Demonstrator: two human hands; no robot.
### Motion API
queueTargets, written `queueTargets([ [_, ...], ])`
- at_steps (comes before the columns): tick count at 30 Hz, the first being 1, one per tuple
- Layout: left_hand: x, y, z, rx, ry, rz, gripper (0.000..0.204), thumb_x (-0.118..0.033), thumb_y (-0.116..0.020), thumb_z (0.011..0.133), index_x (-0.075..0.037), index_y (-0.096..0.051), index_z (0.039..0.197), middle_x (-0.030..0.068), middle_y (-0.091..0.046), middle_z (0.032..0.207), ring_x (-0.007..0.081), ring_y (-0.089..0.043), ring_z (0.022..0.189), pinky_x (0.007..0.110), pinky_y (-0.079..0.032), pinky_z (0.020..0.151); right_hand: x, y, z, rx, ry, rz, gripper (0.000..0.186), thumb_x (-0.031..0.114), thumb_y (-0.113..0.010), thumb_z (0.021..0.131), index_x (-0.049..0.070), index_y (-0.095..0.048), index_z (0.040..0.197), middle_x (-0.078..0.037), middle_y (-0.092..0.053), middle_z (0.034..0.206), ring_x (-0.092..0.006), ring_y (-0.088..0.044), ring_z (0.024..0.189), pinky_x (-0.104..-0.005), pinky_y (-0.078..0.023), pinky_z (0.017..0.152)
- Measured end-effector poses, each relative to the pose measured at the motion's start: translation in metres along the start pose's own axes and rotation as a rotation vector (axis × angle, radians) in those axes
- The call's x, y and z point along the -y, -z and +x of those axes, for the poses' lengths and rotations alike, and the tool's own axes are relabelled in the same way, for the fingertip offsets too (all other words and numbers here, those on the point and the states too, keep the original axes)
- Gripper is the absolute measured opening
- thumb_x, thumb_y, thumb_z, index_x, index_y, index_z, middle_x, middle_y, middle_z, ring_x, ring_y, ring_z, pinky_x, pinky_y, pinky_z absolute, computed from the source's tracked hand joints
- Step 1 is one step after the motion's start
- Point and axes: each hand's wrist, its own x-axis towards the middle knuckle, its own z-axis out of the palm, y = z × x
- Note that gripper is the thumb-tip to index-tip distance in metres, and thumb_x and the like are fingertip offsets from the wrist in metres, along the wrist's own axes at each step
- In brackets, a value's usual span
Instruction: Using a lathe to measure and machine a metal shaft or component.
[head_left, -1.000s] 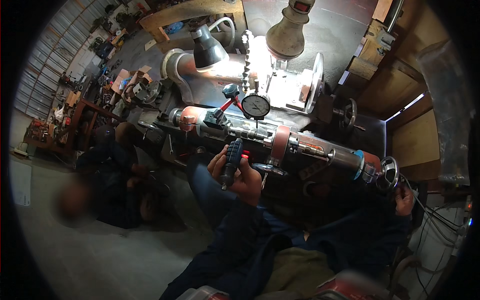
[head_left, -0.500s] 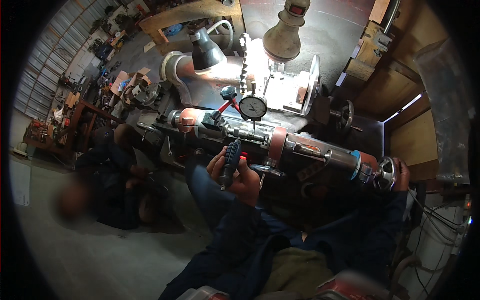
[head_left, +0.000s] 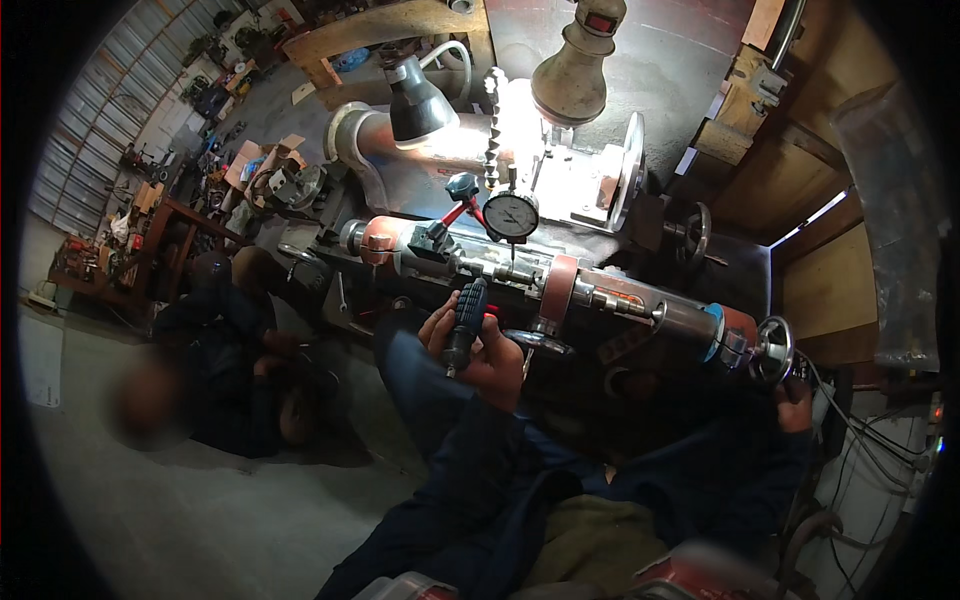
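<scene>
In my left hand [head_left: 497, 372] is a black hand tool with a ribbed grip [head_left: 469, 315] and a short metal tip at its lower end; my fingers are wrapped around it. Just beyond it, a round dial indicator [head_left: 511, 215] on a red-jointed arm [head_left: 455, 217] stands with its stem pointing down at a metal shaft [head_left: 488, 269]. My right hand [head_left: 793, 408] is at the right end of the machine, just below a chrome handwheel [head_left: 773, 350]. Its fingers are in shadow, so I cannot make out whether they touch anything.
A black lamp [head_left: 418, 105] and a beige lamp [head_left: 568, 82] light the machine. A smaller handwheel [head_left: 537, 343] sits at its front. Cables [head_left: 858, 418] hang at the right. A crouching person [head_left: 225, 365] is at the left, near a cluttered bench [head_left: 110, 265].
My right hand has come off the handwheel's rim and moved down, below it. My left hand keeps its hold on the black tool. The view has shifted slightly.
</scene>
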Motion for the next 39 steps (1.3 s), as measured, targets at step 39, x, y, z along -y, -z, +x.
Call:
queueTargets([
  [39, 0.000, -0.010, -0.004, 0.107, 0.013, -0.021, 0.042, -0.010, -0.070, 0.083, 0.000, -0.045, 0.115, 0.0140, -0.049, 0.107, 0.0269, -0.054, 0.102, 0.037, -0.047, 0.090, 0.040, -0.006, 0.022, -0.302, 0.004, 0.305, 0.016, 0.015, -0.056, 0.094, 0.000, -0.063, 0.098, -0.004, -0.063, 0.093, -0.0108, -0.054, 0.087, -0.0267, -0.043, 0.081],
])
